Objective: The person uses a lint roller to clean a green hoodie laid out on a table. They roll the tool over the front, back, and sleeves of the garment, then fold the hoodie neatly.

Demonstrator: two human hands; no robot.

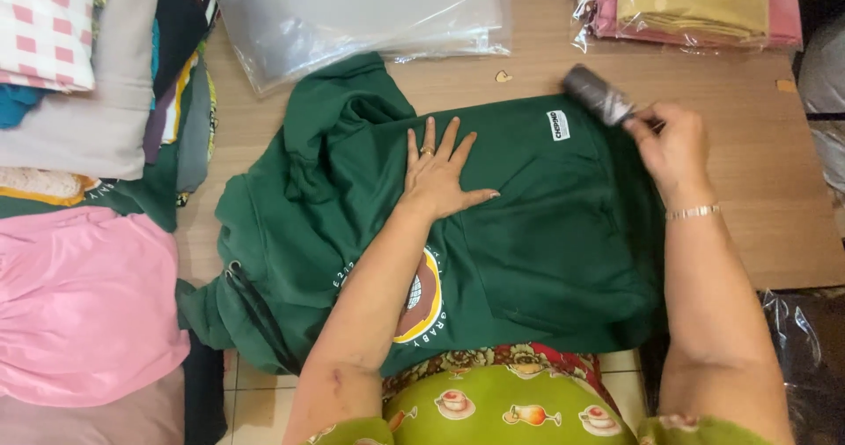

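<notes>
On the desk (pixel 775 234), head view: green hoodie (pixel 493 234) lies spread flat, centre of frame, taken as landmark for all else. Left hand (pixel 437 174) rests on hoodie's mid panel, fingers splayed, palm down, holding nothing. Right hand (pixel 673 146) at hoodie's upper right corner, grip clamped on handle of a dark lint roller (pixel 597 94) w/ roller head just past the hem, near the white label (pixel 558 125).

To do it well, my take: keep left palm pinning fabric taut, run roller in straight overlapping strokes away from that hand, light pressure so cloth doesn't bunch.

Above hoodie: clear plastic bags (pixel 361 14); above right, bagged folded garments (pixel 695 5). Left of hoodie: stacked clothes, pink piece (pixel 79 304).

Hard to tell: roller blurred, so handle/sheet detail unclear. Left arm covers part of chest print. Hood area bunched; sleeves tucked under, not visible. Hoodie's lower edge hangs off desk.
</notes>
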